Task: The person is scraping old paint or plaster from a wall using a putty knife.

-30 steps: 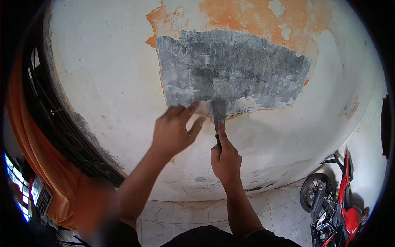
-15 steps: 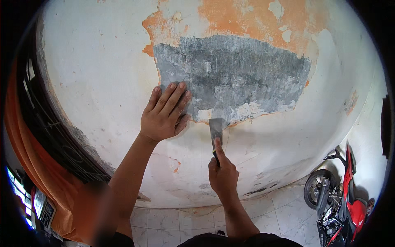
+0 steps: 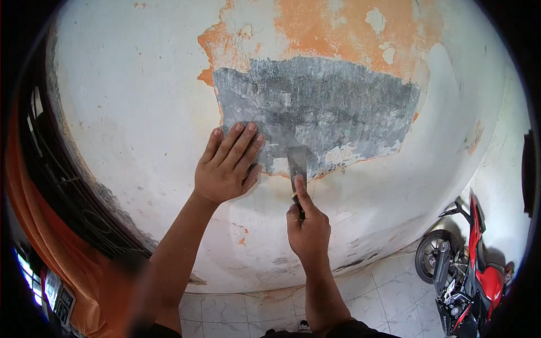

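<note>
A flat-bladed scraper [image 3: 297, 160] is held in my right hand [image 3: 309, 228], with the index finger stretched along its blade. Its blade lies over the lower edge of a bare grey patch [image 3: 332, 107] on the white wall [image 3: 141, 112]. To the left, my left hand [image 3: 228, 163] rests flat against the wall with fingers extended, fingertips over the patch's lower left part. Orange paint [image 3: 327, 28] shows above the grey, where the white coat is gone. Ragged white remnants and a thin orange line run along the patch's lower border.
A red and black motorcycle [image 3: 476, 270] stands at the lower right on pale floor tiles [image 3: 389, 287]. Along the left are a dark metal window grille [image 3: 84, 197] and an orange curtain [image 3: 56, 248].
The scraper and my right hand have moved up, so the blade now reaches farther into the grey patch. My left hand stays flat at the same part of the wall.
</note>
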### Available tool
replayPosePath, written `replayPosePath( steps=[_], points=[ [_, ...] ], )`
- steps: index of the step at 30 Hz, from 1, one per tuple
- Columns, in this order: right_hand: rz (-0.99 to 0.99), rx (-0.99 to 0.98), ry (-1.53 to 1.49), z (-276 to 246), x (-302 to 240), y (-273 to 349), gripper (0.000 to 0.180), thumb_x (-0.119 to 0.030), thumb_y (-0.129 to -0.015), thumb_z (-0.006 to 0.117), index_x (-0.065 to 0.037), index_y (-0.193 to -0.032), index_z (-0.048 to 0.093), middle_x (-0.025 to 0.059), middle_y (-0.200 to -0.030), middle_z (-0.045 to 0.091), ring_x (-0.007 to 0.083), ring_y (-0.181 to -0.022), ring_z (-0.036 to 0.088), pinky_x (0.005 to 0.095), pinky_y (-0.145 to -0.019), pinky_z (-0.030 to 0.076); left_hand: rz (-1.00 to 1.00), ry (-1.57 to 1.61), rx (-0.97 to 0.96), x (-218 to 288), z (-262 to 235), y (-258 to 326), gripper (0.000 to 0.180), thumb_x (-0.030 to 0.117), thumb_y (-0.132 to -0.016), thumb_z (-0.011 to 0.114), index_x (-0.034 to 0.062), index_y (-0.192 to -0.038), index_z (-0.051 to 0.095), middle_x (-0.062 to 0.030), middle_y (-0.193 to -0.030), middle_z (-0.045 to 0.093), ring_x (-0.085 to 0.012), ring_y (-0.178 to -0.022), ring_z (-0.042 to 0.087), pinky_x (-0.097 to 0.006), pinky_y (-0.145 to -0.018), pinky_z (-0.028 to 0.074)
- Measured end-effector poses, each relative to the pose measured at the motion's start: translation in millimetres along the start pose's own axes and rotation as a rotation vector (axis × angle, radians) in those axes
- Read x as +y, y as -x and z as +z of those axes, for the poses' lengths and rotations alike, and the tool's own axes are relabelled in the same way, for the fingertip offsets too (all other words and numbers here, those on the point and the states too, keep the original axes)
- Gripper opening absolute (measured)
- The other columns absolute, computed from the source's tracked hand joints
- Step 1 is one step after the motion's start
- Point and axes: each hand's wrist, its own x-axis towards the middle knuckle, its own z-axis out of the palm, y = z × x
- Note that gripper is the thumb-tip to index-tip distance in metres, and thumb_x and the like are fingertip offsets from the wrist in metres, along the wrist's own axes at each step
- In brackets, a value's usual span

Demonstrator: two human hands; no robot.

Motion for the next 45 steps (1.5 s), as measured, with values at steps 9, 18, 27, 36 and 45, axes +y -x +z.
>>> replayPosePath(
  steps=[9, 18, 27, 36, 45],
  points=[
    [0.085, -0.075, -0.001, -0.7, 9.1, 26.7, 0.065, -0.01, -0.092, 0.059, -0.029, -0.153, 0.049, 0.0126, -0.098, 0.075, 0.0308, -0.074, 0.071, 0.0415, -0.066, 0.056, 0.03, -0.002, 0.011, -2.7, 0.1, 1.7, 0.051, 0.039, -0.098, 0.056, 0.0121, -0.141, 0.061, -0.0104, -0.154, 0.052, -0.0301, -0.146, 0.044, -0.053, -0.123, 0.025],
    [0.144, -0.151, 0.039, -7.8, 5.3, 25.6, 0.061, -0.005, -0.091, 0.056, -0.02, -0.15, 0.053, 0.0142, -0.121, 0.073, 0.0179, -0.067, 0.066, 0.0295, -0.071, 0.054, 0.0, 0.0, 0.022, -1.7, 0.6, 1.3, 0.049, 0.034, -0.096, 0.058, 0.0151, -0.14, 0.063, -0.0053, -0.154, 0.052, -0.0241, -0.145, 0.045, -0.05, -0.124, 0.027],
    [0.03, -0.042, -0.013, 1.1, 6.2, 9.3, 0.064, -0.01, -0.091, 0.06, -0.028, -0.152, 0.051, 0.0137, -0.1, 0.076, 0.03, -0.076, 0.073, 0.0407, -0.07, 0.057, 0.005, -0.015, 0.025, 0.5, 0.3, 2.6, 0.049, 0.034, -0.096, 0.057, 0.0146, -0.14, 0.063, -0.0046, -0.155, 0.051, -0.0244, -0.146, 0.043, -0.05, -0.124, 0.026],
    [0.059, -0.065, -0.019, 0.0, 6.7, 17.5, 0.066, -0.01, -0.091, 0.06, -0.03, -0.153, 0.049, 0.0147, -0.106, 0.076, 0.0317, -0.077, 0.073, 0.0405, -0.071, 0.058, 0.001, 0.016, 0.032, -1.3, -0.2, 0.2, 0.049, 0.034, -0.096, 0.058, 0.015, -0.141, 0.062, -0.0042, -0.154, 0.052, -0.0235, -0.146, 0.044, -0.05, -0.124, 0.026],
    [0.097, -0.125, 0.009, -3.4, 7.1, 20.9, 0.066, -0.012, -0.092, 0.06, -0.031, -0.154, 0.047, 0.0133, -0.101, 0.076, 0.0321, -0.076, 0.073, 0.0408, -0.071, 0.057, -0.008, 0.008, 0.035, -1.3, 0.9, 3.6, 0.049, 0.035, -0.096, 0.058, 0.0161, -0.141, 0.062, -0.0042, -0.155, 0.051, -0.0235, -0.146, 0.044, -0.049, -0.125, 0.025]
  ],
)
